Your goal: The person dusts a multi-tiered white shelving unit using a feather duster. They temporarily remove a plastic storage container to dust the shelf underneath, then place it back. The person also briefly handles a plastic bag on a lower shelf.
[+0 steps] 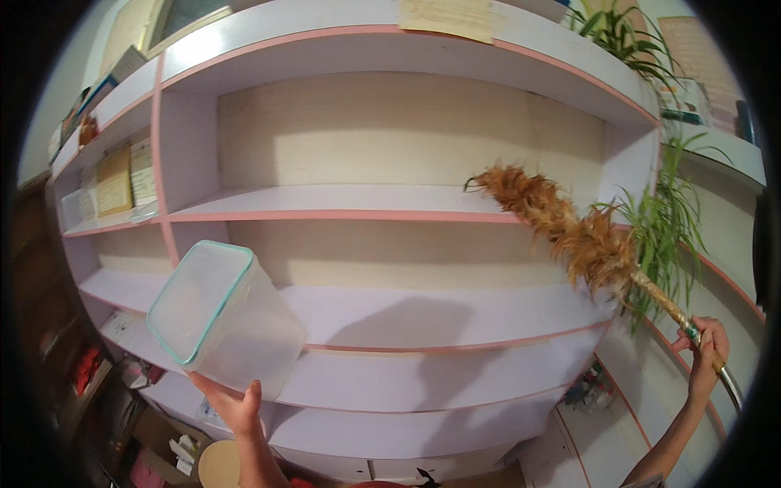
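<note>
My left hand (229, 399) supports a clear plastic storage container (256, 329) from below, its thumb against the near side. The container is tilted, and its translucent lid with a teal rim (201, 299) faces up and left. On the right, my right hand (705, 344) grips the handle of a brown feather duster (567, 229). The duster points up and left, its feathers in front of the right part of the shelf unit (341, 216). Whether the feathers touch the upper shelf board I cannot tell.
Trailing green plants (665, 213) hang at the right, close to the duster. Framed papers (115, 183) stand in a left compartment. Below left are a cardboard box (161, 430) and a round tan surface (219, 465). Bottles (592, 387) sit in the lower right shelving.
</note>
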Demonstrator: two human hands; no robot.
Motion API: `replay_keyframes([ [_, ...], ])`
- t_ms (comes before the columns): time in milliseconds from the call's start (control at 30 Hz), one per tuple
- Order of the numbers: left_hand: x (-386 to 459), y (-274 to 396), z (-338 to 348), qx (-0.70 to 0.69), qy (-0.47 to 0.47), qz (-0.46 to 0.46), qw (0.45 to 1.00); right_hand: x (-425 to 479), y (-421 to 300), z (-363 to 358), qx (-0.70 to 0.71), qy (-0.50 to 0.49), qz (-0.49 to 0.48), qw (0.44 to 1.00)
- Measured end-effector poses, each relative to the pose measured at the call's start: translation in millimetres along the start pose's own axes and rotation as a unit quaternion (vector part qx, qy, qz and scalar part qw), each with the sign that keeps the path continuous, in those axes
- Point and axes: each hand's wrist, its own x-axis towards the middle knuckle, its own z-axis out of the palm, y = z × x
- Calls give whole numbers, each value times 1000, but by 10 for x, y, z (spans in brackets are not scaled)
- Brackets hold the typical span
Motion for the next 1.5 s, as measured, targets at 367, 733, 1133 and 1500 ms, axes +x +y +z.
replay_keyframes([
  [367,-97,-53,269,-33,-58,16,998,393,50,-181,-96,119,35,988],
  [733,-71,34,203,-10,-1,-27,1000,417,-728,709,-130,29,37,990],
  [1133,-60,-117,239,2,-23,-18,1000,84,-967,829,34,-26,-75,996],
  [1500,-79,-178,219,-6,-43,-12,999,254,-613,631,-93,49,41,994],
])
